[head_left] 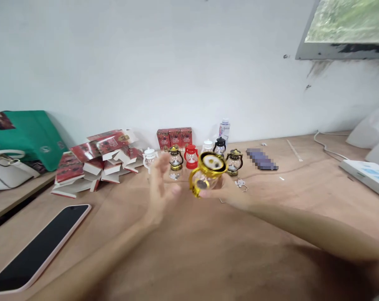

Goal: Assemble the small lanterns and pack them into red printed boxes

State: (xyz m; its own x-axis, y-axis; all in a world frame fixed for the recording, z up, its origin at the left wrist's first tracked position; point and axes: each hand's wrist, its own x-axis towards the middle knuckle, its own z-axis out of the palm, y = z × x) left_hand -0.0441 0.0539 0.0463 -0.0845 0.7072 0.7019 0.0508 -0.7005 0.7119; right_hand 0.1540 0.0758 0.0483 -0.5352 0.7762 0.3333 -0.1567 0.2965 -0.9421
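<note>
My right hand (229,193) holds a shiny gold lantern (205,177) above the table, tilted so that its round end with a white disc faces me. To the left of it is my left hand (160,188), empty, with fingers raised and apart from the thumb. Behind the hands stand small lanterns: a white one (149,156), a bronze one (176,159), a red one (191,157), another white one (207,146), a black one (220,146) and a second bronze one (234,162). The held lantern partly hides some of them.
Red boxes (174,138) and a bottle (224,130) stand by the wall. Opened red cartons (92,161) pile up at left, near a white bag (10,171). A phone (42,246) lies front left. A pixelated dark object (261,159) and a white device (368,173) are at right.
</note>
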